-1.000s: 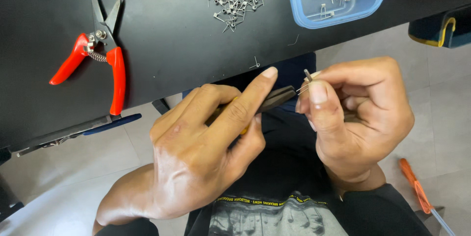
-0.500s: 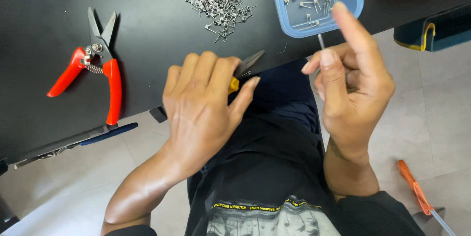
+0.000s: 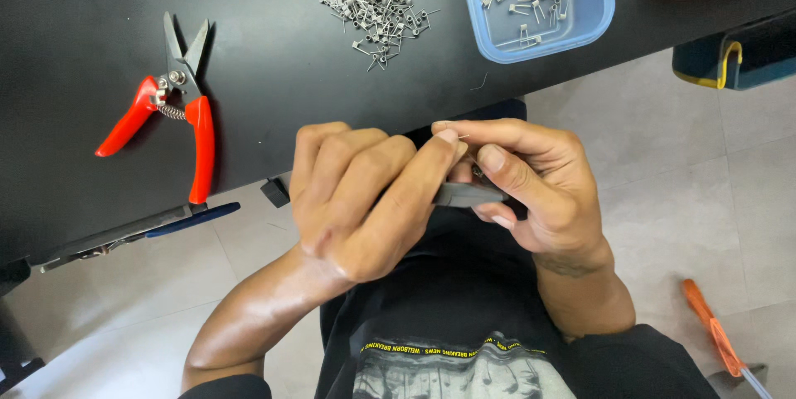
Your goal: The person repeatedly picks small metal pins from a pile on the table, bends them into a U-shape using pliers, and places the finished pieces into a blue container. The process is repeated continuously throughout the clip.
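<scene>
A grey tool (image 3: 468, 193) is gripped by the left hand (image 3: 365, 200) over the lap, below the desk (image 3: 249, 75) edge. A small wire piece (image 3: 476, 170), pinched in the right hand (image 3: 531, 187), is held against the tool. Red snips (image 3: 170, 109) and a blue tray (image 3: 539, 1) are seen on the desk.

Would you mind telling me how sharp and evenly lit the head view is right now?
Head view: soft, even daylight and no harsh glare; the left hand and right hand look sharp, the black table stays dark, and the small part they pinch is too tiny to resolve.
</scene>
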